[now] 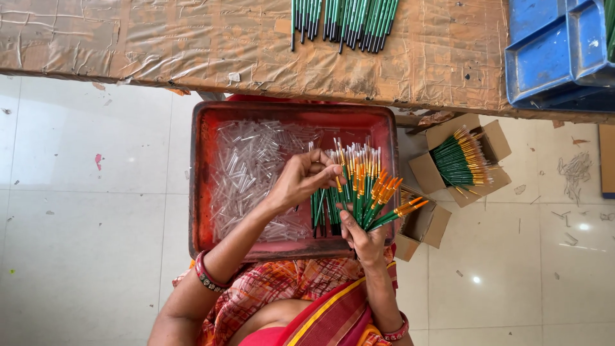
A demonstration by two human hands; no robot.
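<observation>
Brush handles (333, 214) hidden behind right hand (364, 238)

brushes (359, 192) in my hands: green handles, orange and gold ferrules. tray (198, 192) red, caps (250, 173) clear. table (192, 38) brown, bins (544, 57) blue, my cloth (269, 288) red-orange plaid.

Both forearms enter from the near edge and converge toward centre. Left forearm runs diagonally up and to the right, bangle at the wrist; wrist bent, left hand (301, 182) raised, fingers curled inward with fingertips (328, 168) pinched together. Right forearm rises almost straight from the near edge, bangle at the wrist. Right hand (362, 240) sits just nearer and to the right of the left, palm up, fingers closed in a grip, thumb pointing far. The hands are nearly touching.
</observation>
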